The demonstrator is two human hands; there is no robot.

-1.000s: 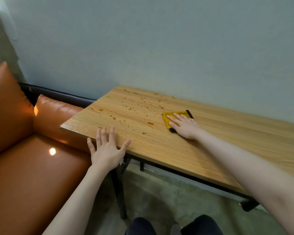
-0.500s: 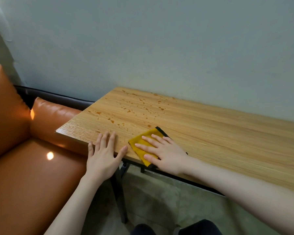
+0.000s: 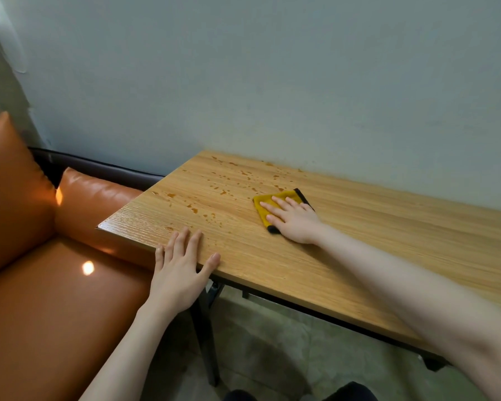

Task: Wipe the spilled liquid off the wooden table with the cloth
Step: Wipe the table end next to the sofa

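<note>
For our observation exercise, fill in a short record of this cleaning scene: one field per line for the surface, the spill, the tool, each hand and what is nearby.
Surface: wooden table, set against a pale wall
Spill: amber droplets scattered over the table's left end, not yet wiped
Tool: yellow cloth with dark edging, lying flat beside the droplets
Right hand: right hand pressing flat on the cloth, fingers straight
Left hand: left hand resting flat on the near table edge, holding nothing
Nearby: orange sofa against the table's left end
</note>
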